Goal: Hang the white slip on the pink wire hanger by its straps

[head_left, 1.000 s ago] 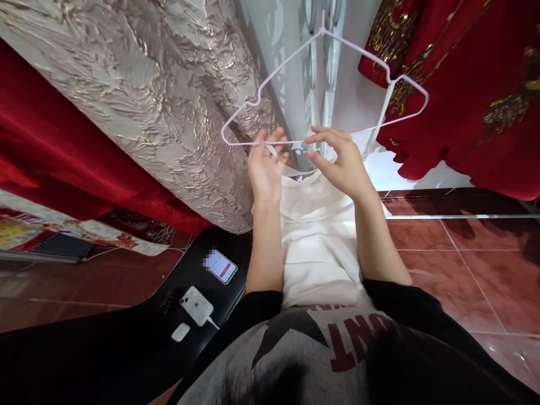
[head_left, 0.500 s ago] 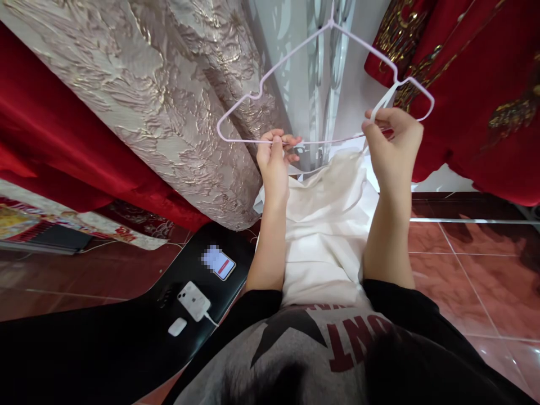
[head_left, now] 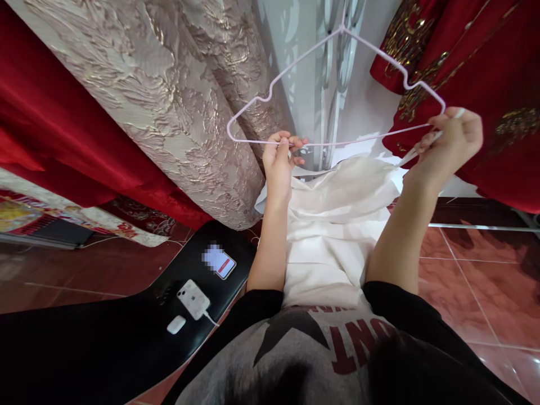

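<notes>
A pale pink clothes hanger (head_left: 300, 54) hangs in front of me, its hook running out of view at the top. My left hand (head_left: 279, 160) pinches the hanger's bottom bar left of the middle, thumb in front, other fingers partly spread. At the hanger's right end, my right hand (head_left: 449, 140) is closed on a thin white strap (head_left: 407, 156). That strap runs down to a white garment (head_left: 333, 225) spread over my lap. The garment's upper edge lies just below the bar. Whether my right fingers also touch the hanger is hard to make out.
A beige textured gown (head_left: 169, 101) and red cloth (head_left: 76, 112) hang at left; a red sequined garment (head_left: 476, 101) hangs at right. On the black bench (head_left: 105, 343) lie a lit phone (head_left: 223, 264), a white phone (head_left: 194, 300) with a cable, and a white case (head_left: 176, 324).
My right hand has moved right, drawing the strap off the hanger's right notch and past the hanger's end. The hanger has shifted slightly right; my left hand keeps its pinch.
</notes>
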Demonstrator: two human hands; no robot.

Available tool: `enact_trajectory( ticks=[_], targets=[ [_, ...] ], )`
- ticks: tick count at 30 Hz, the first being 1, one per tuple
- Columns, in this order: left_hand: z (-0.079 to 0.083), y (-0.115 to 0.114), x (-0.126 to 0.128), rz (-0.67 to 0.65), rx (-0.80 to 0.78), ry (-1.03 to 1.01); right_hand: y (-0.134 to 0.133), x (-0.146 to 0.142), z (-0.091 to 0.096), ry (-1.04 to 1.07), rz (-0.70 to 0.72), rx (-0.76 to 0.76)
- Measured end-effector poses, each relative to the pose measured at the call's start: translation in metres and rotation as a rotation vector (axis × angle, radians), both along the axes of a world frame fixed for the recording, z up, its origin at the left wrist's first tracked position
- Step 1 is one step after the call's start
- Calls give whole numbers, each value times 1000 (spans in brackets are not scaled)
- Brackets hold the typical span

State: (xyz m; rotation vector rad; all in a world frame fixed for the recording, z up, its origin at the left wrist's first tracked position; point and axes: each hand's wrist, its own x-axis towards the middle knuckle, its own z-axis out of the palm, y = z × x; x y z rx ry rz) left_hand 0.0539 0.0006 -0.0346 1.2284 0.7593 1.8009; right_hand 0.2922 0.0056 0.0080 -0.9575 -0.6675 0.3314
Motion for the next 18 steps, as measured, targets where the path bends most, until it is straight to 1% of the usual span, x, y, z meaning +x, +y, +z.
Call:
enact_trajectory(
  ticks=[2, 4, 5, 6, 8, 10, 13, 16, 18],
  targets=[
    [0, -1, 4, -3, 10, -9, -4, -14, -3, -213, 133, -23],
    [-1, -3, 8, 22, 7, 6, -8, -30, -6, -457, 295, -60],
    [-1, -3, 10, 38, 0, 19, -9, -38, -8, -549, 353, -83],
    [0, -4, 11, 50, -8, 32, -9, -46, -10, -602, 381, -105],
    [1, -5, 9, 58, -21, 54, -8, -56, -16, -638, 367, -139],
    [2, -6, 0, 71, -40, 87, -4, -59, -21, -627, 322, -140],
    [2, -8, -26, 185, -37, 161, 2, -52, -26, -623, 285, -96],
    [3, -15, -56, 330, 73, 229, 6, -44, -27, -647, 272, -71],
    [6, -23, -73, 363, 148, 301, 6, -43, -26, -614, 270, -60]
  ],
)
